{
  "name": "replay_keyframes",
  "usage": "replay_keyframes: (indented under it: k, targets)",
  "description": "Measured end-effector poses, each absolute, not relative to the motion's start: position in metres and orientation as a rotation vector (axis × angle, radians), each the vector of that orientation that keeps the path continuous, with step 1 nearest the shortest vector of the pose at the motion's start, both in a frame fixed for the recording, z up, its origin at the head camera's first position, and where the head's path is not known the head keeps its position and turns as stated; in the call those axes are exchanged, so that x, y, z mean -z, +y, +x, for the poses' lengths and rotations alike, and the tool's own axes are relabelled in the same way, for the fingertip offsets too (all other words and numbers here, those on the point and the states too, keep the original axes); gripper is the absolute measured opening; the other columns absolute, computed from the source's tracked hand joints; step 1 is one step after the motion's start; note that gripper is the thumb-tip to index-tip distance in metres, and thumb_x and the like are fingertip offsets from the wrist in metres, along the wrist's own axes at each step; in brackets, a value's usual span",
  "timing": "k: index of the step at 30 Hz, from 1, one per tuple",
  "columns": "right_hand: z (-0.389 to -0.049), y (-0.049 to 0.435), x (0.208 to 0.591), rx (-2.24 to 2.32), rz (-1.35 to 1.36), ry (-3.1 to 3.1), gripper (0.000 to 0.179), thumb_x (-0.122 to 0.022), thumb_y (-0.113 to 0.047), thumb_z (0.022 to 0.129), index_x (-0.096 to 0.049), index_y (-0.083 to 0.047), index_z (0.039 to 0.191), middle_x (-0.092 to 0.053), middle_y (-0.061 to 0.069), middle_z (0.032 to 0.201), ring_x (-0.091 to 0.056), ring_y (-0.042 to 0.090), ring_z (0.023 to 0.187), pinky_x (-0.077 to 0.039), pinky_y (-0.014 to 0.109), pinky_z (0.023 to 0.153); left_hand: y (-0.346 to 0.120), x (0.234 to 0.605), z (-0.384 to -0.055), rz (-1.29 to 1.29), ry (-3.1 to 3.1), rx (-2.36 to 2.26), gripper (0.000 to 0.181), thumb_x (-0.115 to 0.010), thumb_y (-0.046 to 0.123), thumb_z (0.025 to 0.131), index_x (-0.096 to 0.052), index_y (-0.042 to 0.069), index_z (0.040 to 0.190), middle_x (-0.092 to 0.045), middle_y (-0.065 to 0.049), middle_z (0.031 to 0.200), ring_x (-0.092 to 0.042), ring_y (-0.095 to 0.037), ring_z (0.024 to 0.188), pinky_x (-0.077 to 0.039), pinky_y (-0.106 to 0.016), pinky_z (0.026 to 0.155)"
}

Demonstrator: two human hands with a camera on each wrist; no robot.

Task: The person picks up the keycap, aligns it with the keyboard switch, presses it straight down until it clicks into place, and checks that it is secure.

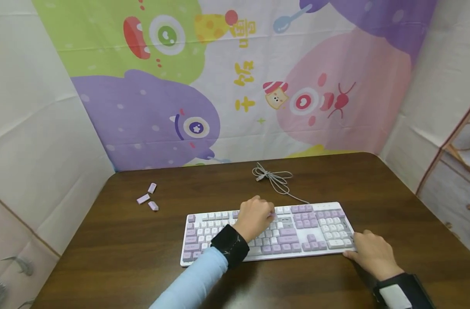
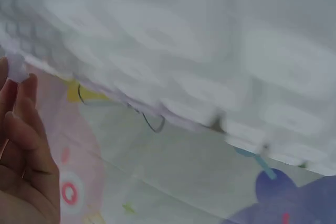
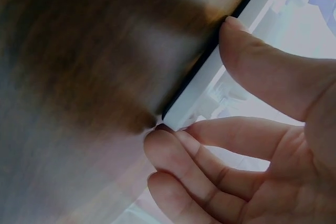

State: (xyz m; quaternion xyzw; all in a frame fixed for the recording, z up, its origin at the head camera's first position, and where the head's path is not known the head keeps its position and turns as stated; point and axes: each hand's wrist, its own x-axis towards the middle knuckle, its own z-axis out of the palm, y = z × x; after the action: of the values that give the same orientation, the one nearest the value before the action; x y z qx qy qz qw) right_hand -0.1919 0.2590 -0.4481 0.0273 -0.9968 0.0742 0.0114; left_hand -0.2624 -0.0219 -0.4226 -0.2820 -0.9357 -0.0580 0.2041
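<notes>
A white and lilac keyboard [image 1: 281, 253] lies on the brown table. Over its upper middle keys is my left hand [image 1: 254, 216], its fingertips pinching a small pale lilac keycap [image 2: 18, 68]. Whether that keycap touches the keyboard is hidden by the fingers. My right hand [image 1: 374, 253] grips the keyboard's near right corner, the thumb [image 3: 262, 61] along the front edge and the fingers at the side. In the left wrist view, the keys are blurred.
Three loose lilac keycaps [image 1: 143, 198] lie on the table's far left. Behind the keyboard, its white cable [image 1: 278, 179] is bundled in loops. A cloth with cartoon figures [image 1: 246, 128] hangs at the table's back edge [image 1: 204, 171].
</notes>
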Motion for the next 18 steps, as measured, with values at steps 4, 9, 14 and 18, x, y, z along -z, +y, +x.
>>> replay_keyframes:
  k: [4, 9, 14, 18]
  targets:
    - [-0.191, 0.255, 0.449, -0.233, 0.083, -3.132, 0.038, -0.078, -0.030, 0.068, -0.063, 0.002, 0.080, -0.059, 0.015, 0.072, -0.059, 0.036, 0.064, -0.044, 0.047, 0.053, -0.005, 0.429, -0.259, -0.846, -2.594, 0.101, 0.005, -0.071, 0.023, 0.075, -0.071, 0.027, 0.072, -0.069, 0.012, 0.070, -0.055, -0.010, 0.065, -0.037, -0.024, 0.045]
    - [-0.189, 0.254, 0.452, -0.242, 0.085, -3.143, 0.036, -0.078, -0.030, 0.067, -0.063, 0.000, 0.078, -0.058, 0.011, 0.070, -0.058, 0.031, 0.062, -0.044, 0.045, 0.053, 0.009, 0.436, -0.256, -0.877, -2.567, 0.059, 0.014, -0.068, 0.020, 0.074, -0.066, 0.026, 0.062, -0.067, 0.011, 0.064, -0.053, -0.010, 0.059, -0.033, -0.024, 0.042]
    - [-0.191, 0.254, 0.449, -0.219, 0.088, -3.161, 0.038, -0.079, -0.031, 0.067, -0.063, 0.001, 0.079, -0.058, 0.011, 0.071, -0.058, 0.031, 0.063, -0.044, 0.044, 0.054, 0.012, 0.439, -0.255, -0.866, -2.532, 0.074, 0.019, -0.068, 0.017, 0.071, -0.065, 0.026, 0.055, -0.066, 0.011, 0.060, -0.055, -0.011, 0.058, -0.034, -0.025, 0.041]
    - [-0.194, 0.255, 0.447, -0.192, 0.107, -3.166, 0.039, -0.079, -0.032, 0.066, -0.062, 0.001, 0.079, -0.059, 0.011, 0.071, -0.059, 0.032, 0.064, -0.044, 0.044, 0.053, 0.011, 0.441, -0.255, -0.855, -2.540, 0.106, 0.017, -0.070, 0.018, 0.071, -0.068, 0.027, 0.056, -0.066, 0.012, 0.060, -0.055, -0.011, 0.058, -0.034, -0.023, 0.043]
